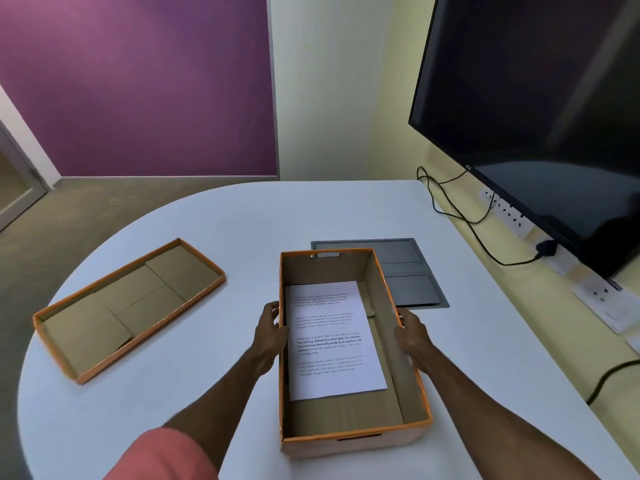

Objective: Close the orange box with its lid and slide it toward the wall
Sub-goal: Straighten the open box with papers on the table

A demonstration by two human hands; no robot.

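Note:
An open orange box [349, 441] with a brown cardboard inside stands on the white table [214, 223], close to me. A printed white sheet [332, 341] lies flat on its bottom. My left hand [270, 327] grips the box's left wall and my right hand [410, 332] grips its right wall, fingers curled over the rims. The orange lid [128, 306] lies upside down on the table to the left, apart from the box, its brown inside facing up.
A grey flap panel [412, 271] is set into the table just behind the box. A large dark screen [540, 116] hangs on the yellow wall at right, above a socket strip [509, 216] with black cables [460, 209]. The table's curved edge runs along the left.

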